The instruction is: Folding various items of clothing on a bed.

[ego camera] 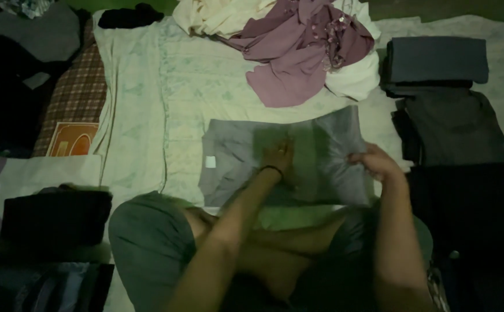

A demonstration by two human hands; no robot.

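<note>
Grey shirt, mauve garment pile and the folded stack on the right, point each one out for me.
Grey shirt (321,144): head view, on its flat cloth right of the left hand.
Mauve garment (298,46): head view, on the bunched middle.
Folded stack (437,58): head view, on the top folded piece.

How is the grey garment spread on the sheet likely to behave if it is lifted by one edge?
The grey garment would probably sag and drape, since it lies flat and creased under the left hand. It looks thin, so likely light. Where the right hand grips its edge, the cloth bunches, suggesting no stiffness.
</note>
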